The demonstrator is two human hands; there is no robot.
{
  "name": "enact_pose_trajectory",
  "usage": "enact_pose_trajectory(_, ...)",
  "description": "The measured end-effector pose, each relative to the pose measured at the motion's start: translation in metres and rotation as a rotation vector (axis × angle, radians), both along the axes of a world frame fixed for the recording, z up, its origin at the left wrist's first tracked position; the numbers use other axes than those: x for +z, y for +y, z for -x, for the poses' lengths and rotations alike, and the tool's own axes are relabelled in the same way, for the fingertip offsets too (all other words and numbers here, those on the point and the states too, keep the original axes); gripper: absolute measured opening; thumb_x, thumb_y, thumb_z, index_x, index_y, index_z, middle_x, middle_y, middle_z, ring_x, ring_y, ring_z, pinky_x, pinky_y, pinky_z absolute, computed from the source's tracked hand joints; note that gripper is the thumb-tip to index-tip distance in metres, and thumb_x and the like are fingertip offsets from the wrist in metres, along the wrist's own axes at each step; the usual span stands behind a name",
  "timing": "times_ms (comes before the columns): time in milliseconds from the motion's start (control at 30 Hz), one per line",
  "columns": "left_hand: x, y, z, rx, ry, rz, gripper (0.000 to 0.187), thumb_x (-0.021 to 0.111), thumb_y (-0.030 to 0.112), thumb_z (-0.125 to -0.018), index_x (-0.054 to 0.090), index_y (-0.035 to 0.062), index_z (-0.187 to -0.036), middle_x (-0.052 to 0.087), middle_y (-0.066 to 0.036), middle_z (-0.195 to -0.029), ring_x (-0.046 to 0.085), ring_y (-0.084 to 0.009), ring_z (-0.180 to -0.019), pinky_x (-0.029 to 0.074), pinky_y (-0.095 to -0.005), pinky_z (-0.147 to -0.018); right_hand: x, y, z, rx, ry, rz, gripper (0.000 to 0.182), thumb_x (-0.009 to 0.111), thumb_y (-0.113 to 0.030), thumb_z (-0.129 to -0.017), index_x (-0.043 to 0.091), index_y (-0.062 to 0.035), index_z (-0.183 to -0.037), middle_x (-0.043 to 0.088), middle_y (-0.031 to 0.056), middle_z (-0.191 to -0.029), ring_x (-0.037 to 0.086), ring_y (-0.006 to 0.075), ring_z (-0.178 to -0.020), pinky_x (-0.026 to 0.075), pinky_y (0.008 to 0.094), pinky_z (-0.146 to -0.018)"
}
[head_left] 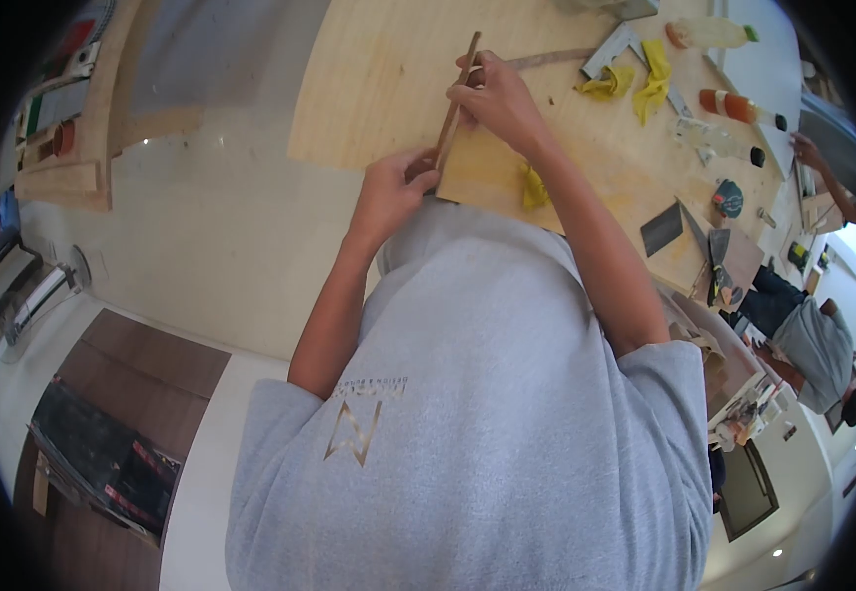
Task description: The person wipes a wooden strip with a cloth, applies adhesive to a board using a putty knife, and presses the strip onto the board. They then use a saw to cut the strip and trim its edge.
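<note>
A thin, narrow wooden strip point(450, 116) is held at a slant over the edge of a light wooden board point(369, 89). My left hand point(394, 190) pinches its lower end, close to my shirt. Further up, my right hand point(495, 97) grips the strip near its far end, fingers closed around it. Beneath and beside my right hand lies the yellowish worktop point(492, 172), with a yellow cloth piece point(534, 187) near its front edge. A second long, flat strip point(551, 59) lies beyond my right hand.
Yellow cloths point(652, 84), a pale bottle point(711, 33), an orange bottle point(741, 106) and a clear bottle point(718, 141) lie at the right. Nearer are a dark sanding sheet point(661, 229) and a scraper point(718, 251). Other people point(810, 340) are at the far right.
</note>
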State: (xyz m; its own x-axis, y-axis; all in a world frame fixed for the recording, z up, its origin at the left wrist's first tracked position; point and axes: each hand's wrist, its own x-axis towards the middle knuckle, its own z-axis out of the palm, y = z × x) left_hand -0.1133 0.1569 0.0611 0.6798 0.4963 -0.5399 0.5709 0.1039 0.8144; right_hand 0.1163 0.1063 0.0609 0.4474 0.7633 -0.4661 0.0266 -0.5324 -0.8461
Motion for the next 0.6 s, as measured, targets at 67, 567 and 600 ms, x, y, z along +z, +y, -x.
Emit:
enact_pose_trajectory(67, -0.003, -0.002, 0.003, -0.035, 0.046, 0.008, 0.041, 0.078, 0.011, -0.1, 0.074, -0.0065, -0.137, 0.083, -0.015, -0.111, 0.079, -0.0224, -0.101, 0.06, -0.0352, -0.097, -0.01, 0.004, -0.003, 0.165, -0.19, 0.05, 0.075, 0.084, -0.025, -0.092, 0.054, 0.008, -0.153, 0.079, 0.017, -0.109, 0.075, 0.0216, -0.089, 0.061, 0.0349, -0.077)
enact_pose_trajectory(567, -0.022, 0.02, 0.006, -0.038, 0.036, 0.347, 0.049, 0.086, 0.022, -0.095, 0.077, -0.0103, -0.13, 0.082, -0.015, -0.108, 0.077, -0.0187, -0.091, 0.061, -0.033, -0.088, -0.023, 0.005, -0.017, 0.163, -0.097, -0.02, 0.067, 0.084, -0.025, -0.097, 0.057, 0.0076, -0.148, 0.079, 0.0092, -0.112, 0.066, 0.0118, -0.08, 0.051, 0.0278, -0.067)
enact_pose_trajectory(600, -0.021, 0.021, 0.007, -0.047, 0.044, 0.348, 0.049, 0.087, 0.022, -0.095, 0.077, -0.0101, -0.13, 0.082, -0.015, -0.107, 0.076, -0.0184, -0.09, 0.061, -0.0327, -0.087, -0.021, 0.004, -0.018, 0.137, -0.014, -0.012, 0.064, 0.083, -0.022, -0.097, 0.057, 0.0078, -0.147, 0.078, 0.009, -0.111, 0.062, 0.0106, -0.074, 0.047, 0.0271, -0.062)
